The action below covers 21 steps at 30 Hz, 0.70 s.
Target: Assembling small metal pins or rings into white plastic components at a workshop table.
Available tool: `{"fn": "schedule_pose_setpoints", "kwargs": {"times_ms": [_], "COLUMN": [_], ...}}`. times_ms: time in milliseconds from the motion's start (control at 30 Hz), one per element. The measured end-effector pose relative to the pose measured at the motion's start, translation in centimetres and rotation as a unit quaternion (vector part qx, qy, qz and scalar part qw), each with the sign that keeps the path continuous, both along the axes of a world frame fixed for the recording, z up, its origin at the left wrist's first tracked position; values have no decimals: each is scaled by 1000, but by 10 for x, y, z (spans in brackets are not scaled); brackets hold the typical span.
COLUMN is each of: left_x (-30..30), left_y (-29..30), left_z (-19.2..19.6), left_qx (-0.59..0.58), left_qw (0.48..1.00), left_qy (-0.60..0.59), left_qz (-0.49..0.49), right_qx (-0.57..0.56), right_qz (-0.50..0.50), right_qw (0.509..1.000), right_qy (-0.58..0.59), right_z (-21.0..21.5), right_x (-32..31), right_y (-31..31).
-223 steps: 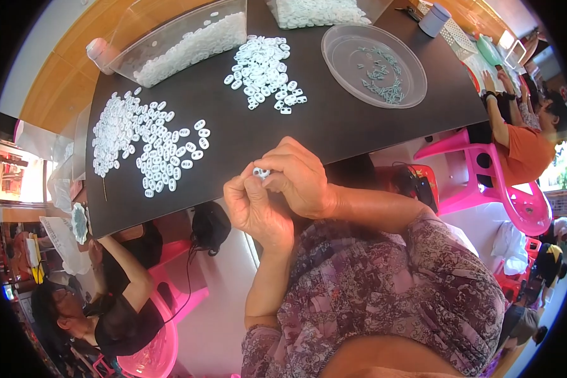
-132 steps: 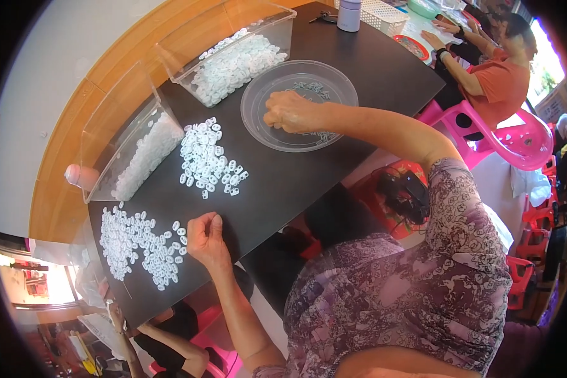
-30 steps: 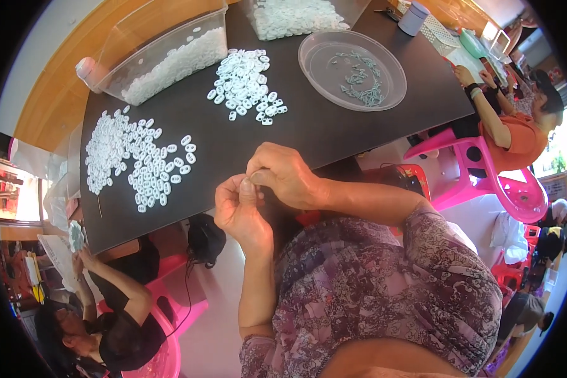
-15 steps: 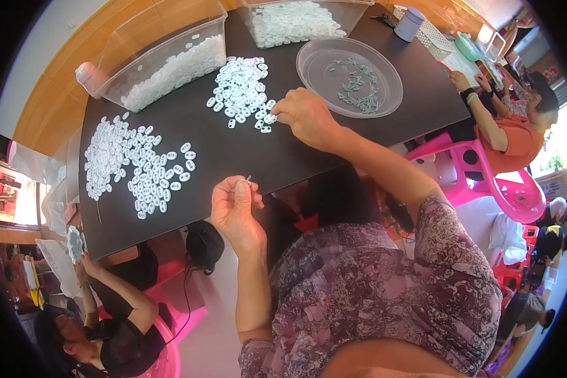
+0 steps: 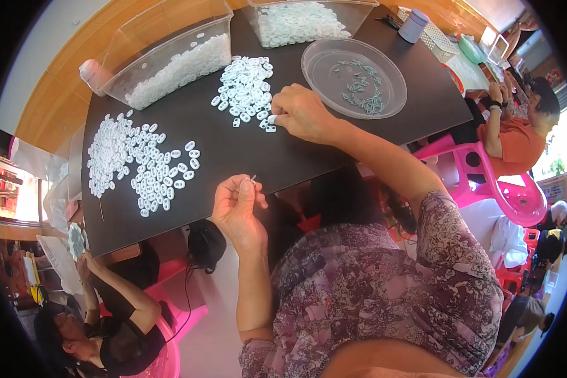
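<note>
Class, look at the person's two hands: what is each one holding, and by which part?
Left hand pinches a thin metal pin by its lower end. Right hand fingers touch white rings at the pile's edge; a hold cannot be told.

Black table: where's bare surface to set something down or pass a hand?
Bare black table between the left pile of white rings and the right hand, along the near edge. Also right of the round clear dish. Crowded: far side, with clear bins and the middle ring pile.

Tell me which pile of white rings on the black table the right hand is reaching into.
The right hand touches the smaller pile beside the round clear dish. The larger, scattered pile lies apart, toward the table's left end, untouched.
</note>
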<state>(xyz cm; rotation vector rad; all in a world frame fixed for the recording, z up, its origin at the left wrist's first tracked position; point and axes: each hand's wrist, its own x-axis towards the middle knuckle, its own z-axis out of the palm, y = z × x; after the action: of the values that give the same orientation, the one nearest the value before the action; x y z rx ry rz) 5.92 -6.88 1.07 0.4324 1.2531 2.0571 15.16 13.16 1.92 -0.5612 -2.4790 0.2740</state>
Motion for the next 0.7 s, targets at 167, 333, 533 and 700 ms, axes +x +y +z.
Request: {"fn": "schedule_pose_setpoints", "kwargs": {"times_ms": [167,333,533,700], "left_x": [-2,-2,0,3], "left_y": [0,3,7,9], "left_z": [0,4,18,16], "left_qx": [5,12,3,-18], "left_qw": [1000,999,1000,1000], "left_qy": [-26,-34,-22,-3], "left_qz": [-4,-3,-2,6], "right_qx": [-225,-396,-542,-592], "right_qz": [-25,57,87,103], "right_qw": [974,910,830,792], "right_qy": [11,110,103,109], "right_z": [17,18,31,24], "right_x": [2,2,0,1], "right_y": [-4,-7,-36,-48]}}
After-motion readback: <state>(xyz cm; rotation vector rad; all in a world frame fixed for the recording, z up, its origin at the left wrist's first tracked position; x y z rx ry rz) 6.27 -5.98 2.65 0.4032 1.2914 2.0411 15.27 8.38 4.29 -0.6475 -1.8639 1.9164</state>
